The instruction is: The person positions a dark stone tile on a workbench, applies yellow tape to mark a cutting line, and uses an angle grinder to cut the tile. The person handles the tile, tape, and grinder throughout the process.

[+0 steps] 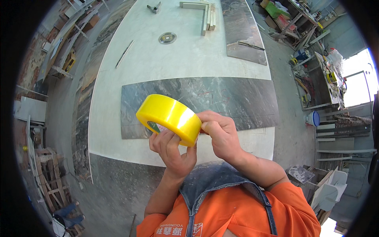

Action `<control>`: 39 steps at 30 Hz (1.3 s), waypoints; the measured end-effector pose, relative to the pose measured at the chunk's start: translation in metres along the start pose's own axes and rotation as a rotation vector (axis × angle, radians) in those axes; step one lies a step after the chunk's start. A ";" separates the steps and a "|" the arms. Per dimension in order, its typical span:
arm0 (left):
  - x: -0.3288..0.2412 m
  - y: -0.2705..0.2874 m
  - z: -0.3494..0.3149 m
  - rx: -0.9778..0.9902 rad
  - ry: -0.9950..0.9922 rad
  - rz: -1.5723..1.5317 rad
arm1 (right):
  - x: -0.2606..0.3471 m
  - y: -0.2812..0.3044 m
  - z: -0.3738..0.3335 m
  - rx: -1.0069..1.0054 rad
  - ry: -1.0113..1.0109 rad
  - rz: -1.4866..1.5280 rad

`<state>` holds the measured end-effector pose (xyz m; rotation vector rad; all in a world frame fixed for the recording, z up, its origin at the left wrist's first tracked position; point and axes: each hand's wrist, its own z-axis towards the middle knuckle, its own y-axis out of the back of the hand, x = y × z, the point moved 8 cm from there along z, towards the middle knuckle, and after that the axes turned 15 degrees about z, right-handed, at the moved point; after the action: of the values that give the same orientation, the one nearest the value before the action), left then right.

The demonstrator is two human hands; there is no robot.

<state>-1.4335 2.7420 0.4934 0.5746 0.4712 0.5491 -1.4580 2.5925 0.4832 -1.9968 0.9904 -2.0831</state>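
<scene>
A wide roll of glossy yellow packing tape is held up in front of me, tilted, above a dark veined stone slab. My left hand grips the roll from below, its fingers curled into the core opening. At the roll's right edge, my right hand is closed in a pinch, thumb and forefinger against the tape. Whether a loose tape end is between those fingertips is too small to make out. The slab lies flat on a large pale work table and bears faint reddish marks.
Farther up the table lie a round cutting disc, a thin pen-like tool, a spring clamp and L-shaped pale strips. Another dark slab at the far right carries a slim dark tool. A white-and-blue bucket stands right.
</scene>
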 end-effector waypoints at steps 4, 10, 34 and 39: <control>-0.001 0.000 -0.002 -0.010 0.001 0.005 | 0.001 0.002 -0.001 0.031 0.023 -0.062; -0.003 -0.003 -0.003 -0.013 0.026 0.007 | 0.006 -0.009 -0.012 0.057 0.103 -0.140; -0.009 -0.003 -0.011 -0.031 0.039 0.080 | 0.001 -0.009 -0.014 0.047 0.181 -0.278; -0.011 -0.002 -0.008 -0.029 0.031 0.086 | 0.007 -0.008 -0.015 0.112 0.202 -0.264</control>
<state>-1.4461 2.7372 0.4892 0.5617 0.4685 0.6463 -1.4697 2.6009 0.4944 -1.9854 0.6454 -2.4563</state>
